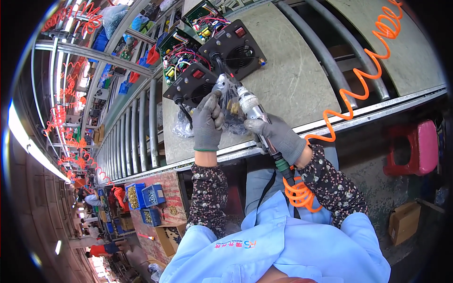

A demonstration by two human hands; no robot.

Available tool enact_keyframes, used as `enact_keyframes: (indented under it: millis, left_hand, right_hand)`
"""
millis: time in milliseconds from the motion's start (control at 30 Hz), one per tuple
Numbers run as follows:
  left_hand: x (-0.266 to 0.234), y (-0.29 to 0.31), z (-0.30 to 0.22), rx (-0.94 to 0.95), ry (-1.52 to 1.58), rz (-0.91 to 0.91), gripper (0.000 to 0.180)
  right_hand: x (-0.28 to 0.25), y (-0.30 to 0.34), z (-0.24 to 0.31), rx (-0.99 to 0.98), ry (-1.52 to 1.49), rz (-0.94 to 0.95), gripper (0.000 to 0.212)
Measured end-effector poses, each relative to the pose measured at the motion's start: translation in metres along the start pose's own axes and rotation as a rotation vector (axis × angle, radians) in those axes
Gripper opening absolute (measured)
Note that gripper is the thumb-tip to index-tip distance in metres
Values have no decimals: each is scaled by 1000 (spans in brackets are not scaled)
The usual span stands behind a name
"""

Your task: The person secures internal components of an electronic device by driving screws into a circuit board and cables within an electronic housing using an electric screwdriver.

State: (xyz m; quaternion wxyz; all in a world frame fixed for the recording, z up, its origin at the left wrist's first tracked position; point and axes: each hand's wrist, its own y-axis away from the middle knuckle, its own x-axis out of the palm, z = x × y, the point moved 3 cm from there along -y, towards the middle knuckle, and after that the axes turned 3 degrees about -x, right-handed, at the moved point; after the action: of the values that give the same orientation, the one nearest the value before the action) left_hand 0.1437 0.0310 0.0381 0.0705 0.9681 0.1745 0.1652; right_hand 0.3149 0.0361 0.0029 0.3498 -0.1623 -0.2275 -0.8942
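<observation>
Right hand (281,137), wrapped round a driver (257,113), points it toward two black units (231,41) on the bench (297,70), while the left hand (207,120) curls beside a bag (232,108), its grip unclear from here; switches (198,74) and fans (240,55) are already in, boards (178,68) still uncovered.

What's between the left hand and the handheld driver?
In the head view, a crumpled clear plastic bag with yellowish contents lies between the left hand and the driver.
</observation>
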Motion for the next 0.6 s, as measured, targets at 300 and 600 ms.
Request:
enact_keyframes:
  millis: [300,600]
  left_hand:
    - [-3,0,4,-13,-16,-11,29]
    - [-2,0,-4,12,-13,4,25]
  right_hand:
    - [1,0,3,-32,-85,3,40]
    - [5,-8,13,-73,-4,40,35]
